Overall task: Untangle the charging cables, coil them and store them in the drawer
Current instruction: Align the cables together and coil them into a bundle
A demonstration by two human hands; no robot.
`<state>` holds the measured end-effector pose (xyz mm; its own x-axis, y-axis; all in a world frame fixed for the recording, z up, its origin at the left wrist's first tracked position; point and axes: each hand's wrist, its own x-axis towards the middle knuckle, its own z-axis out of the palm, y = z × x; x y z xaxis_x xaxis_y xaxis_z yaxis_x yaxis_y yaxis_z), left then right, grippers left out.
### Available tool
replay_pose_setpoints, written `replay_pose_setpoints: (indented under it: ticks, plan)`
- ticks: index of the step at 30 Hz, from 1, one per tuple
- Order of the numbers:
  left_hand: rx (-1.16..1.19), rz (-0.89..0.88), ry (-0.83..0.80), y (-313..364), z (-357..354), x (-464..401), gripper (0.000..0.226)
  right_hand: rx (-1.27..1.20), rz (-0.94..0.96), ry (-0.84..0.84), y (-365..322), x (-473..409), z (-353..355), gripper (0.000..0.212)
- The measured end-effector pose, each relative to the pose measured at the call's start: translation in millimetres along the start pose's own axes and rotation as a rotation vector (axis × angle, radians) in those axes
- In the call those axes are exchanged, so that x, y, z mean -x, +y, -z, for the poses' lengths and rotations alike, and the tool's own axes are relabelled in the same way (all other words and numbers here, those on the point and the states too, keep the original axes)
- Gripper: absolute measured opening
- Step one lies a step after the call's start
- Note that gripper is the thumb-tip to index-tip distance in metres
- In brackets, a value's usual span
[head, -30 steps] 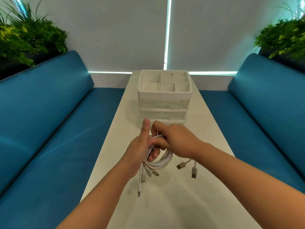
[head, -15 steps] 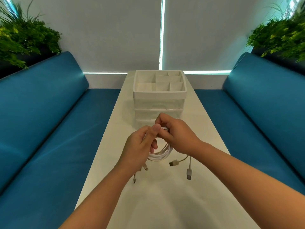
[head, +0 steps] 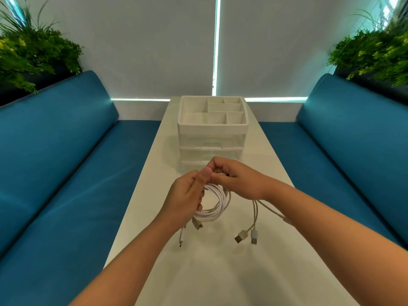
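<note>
Both hands hold the coiled white cables [head: 217,204] above the table [head: 207,272]: left hand [head: 185,199] grips the coil, right hand [head: 238,181] pinches its top, near the closed drawers [head: 212,144].

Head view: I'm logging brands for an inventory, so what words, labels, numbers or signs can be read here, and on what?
None can be read.
White plastic drawer organiser: no label or brand shows.
White coiled charging cables gripped in the left hand and right hand: no print shows.
Beige and white USB plugs: any marking is too small to tell.
</note>
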<state>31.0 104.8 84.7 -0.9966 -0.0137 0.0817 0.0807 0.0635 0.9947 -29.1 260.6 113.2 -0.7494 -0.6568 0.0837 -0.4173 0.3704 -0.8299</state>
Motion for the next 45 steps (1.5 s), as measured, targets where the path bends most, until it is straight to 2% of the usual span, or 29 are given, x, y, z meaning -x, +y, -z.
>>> replay_pose_setpoints:
  ticks: [3,7,10,14,17,19,21,23,26,30,32,34,38,42,45]
  plan:
    - [-0.005,-0.035,-0.016,-0.2,1.0,0.6,0.059,0.008,-0.035,-0.083,-4.8,1.4,4.7,0.045]
    - [0.090,-0.004,0.052,4.4,4.2,1.9,0.042,-0.146,-0.074,-0.119,-3.4,3.2,11.9,0.027]
    - [0.077,0.006,0.137,4.0,2.1,-1.6,0.046,-0.191,-0.074,-0.100,-2.7,1.4,8.5,0.027]
    - [-0.008,0.107,0.269,-4.8,-0.7,-9.1,0.057,-0.007,-0.104,-0.124,1.4,-5.9,-2.2,0.038]
    - [0.019,0.166,0.305,-10.3,-4.6,-9.5,0.049,0.014,-0.096,-0.091,12.0,-7.3,-7.1,0.025]
    - [0.120,0.168,0.245,-8.9,-5.4,-9.2,0.039,0.002,-0.092,-0.045,15.5,-5.0,-7.5,0.014]
    - [0.203,0.165,0.112,-8.5,-0.4,-8.9,0.036,0.005,-0.085,-0.011,16.7,-2.5,-4.8,0.014]
    - [0.152,0.132,-0.014,-9.8,6.9,-6.7,0.037,0.023,-0.072,-0.015,15.7,-0.4,0.5,0.015]
    - [0.137,0.100,-0.119,-9.0,12.8,-1.6,0.034,0.085,-0.044,-0.057,11.3,1.0,10.4,0.019]
    - [0.470,0.282,-0.281,-3.8,21.9,-0.9,0.034,0.172,-0.015,-0.123,3.6,2.7,16.3,0.023]
    - [0.530,0.373,-0.334,0.2,23.1,-0.9,0.028,0.212,-0.005,-0.146,1.9,3.8,14.9,0.023]
    - [0.452,0.385,-0.289,3.8,18.8,-0.6,0.028,0.204,0.010,-0.132,0.4,4.5,12.7,0.022]
    - [0.102,0.180,-0.101,4.5,8.8,1.5,0.045,0.106,-0.016,-0.116,-3.4,5.2,12.0,0.025]
    - [0.018,0.086,0.038,4.8,12.2,-1.2,0.040,0.114,-0.071,-0.135,1.8,6.3,19.2,0.014]
    - [-0.027,0.049,0.141,5.0,20.2,-7.6,0.040,0.296,-0.128,-0.117,11.1,8.4,24.3,0.020]
